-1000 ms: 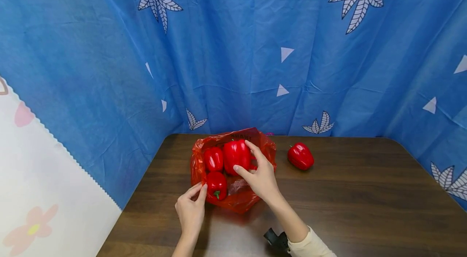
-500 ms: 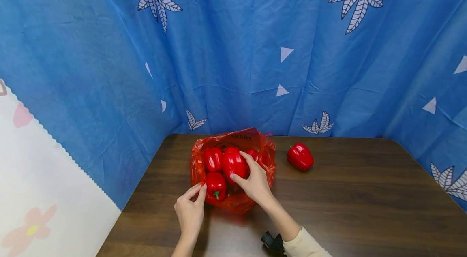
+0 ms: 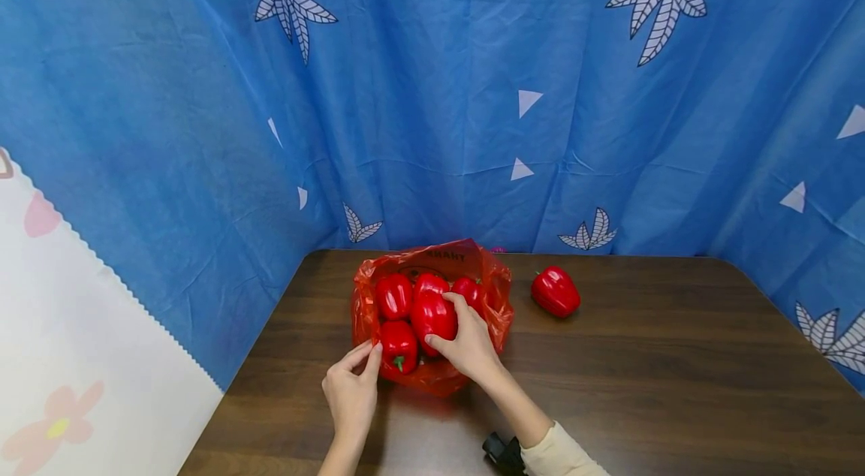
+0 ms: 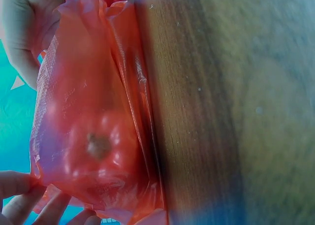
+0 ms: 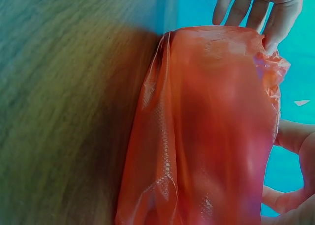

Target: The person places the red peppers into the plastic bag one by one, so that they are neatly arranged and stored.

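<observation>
A red plastic bag (image 3: pixel 499 303) lies with its mouth open on the table and holds several red bell peppers (image 3: pixel 393 296). My left hand (image 3: pixel 351 387) pinches the bag's near left rim between thumb and fingers. Inside the mouth, my right hand (image 3: pixel 468 341) grips one bell pepper (image 3: pixel 432 317) from its right side, thumb in front and fingers behind. That pepper sits beside the front-left bell pepper (image 3: pixel 399 345), whose green stem faces me. Through the thin plastic, the left wrist view shows a stem end. In the right wrist view the bag wall (image 5: pixel 216 126) hides the gripped pepper.
Another red bell pepper (image 3: pixel 556 291) lies on the dark wooden table (image 3: pixel 649 371), to the right of the bag. A black object (image 3: pixel 503 452) shows by the right sleeve. A blue patterned curtain (image 3: pixel 432 123) hangs behind the table.
My right hand has brought its bell pepper toward the near side of the bag and lower, uncovering peppers behind it. The left hand keeps its pinch on the rim.
</observation>
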The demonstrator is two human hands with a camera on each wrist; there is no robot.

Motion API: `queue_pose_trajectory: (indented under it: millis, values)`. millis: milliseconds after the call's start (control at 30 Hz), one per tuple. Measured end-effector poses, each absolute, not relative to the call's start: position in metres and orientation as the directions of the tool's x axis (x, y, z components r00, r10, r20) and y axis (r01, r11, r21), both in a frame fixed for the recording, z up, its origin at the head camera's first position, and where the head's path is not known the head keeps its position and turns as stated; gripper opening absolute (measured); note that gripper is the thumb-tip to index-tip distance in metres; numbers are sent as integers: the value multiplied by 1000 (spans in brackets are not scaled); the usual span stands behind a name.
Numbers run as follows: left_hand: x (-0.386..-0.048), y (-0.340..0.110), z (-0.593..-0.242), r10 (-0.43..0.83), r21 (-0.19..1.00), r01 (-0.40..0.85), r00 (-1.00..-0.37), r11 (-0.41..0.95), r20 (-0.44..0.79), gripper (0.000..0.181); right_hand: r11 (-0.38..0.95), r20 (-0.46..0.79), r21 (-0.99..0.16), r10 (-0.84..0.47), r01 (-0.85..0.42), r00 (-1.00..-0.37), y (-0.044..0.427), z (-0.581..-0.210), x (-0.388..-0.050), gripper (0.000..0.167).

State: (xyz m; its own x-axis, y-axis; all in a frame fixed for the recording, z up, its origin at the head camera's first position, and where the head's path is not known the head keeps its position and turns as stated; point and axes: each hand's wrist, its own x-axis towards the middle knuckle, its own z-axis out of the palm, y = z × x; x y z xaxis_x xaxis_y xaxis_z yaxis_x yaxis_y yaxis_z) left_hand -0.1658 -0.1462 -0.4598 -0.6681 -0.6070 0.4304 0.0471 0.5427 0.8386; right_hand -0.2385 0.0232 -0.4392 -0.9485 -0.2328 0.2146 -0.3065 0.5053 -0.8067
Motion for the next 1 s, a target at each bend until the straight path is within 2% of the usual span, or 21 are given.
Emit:
queue_pose_trajectory:
  millis: [500, 1000]
  values:
    - [-165, -146, -458, -610, 845, 46, -672, 533, 421, 9, 555, 128, -787, -282, -270, -951, 24, -451, -238, 72]
    - [-166, -145, -460, -611, 842, 44, -668, 538, 425, 10, 604, 118, -742, -306, -289, -945, 25, -452, -236, 71]
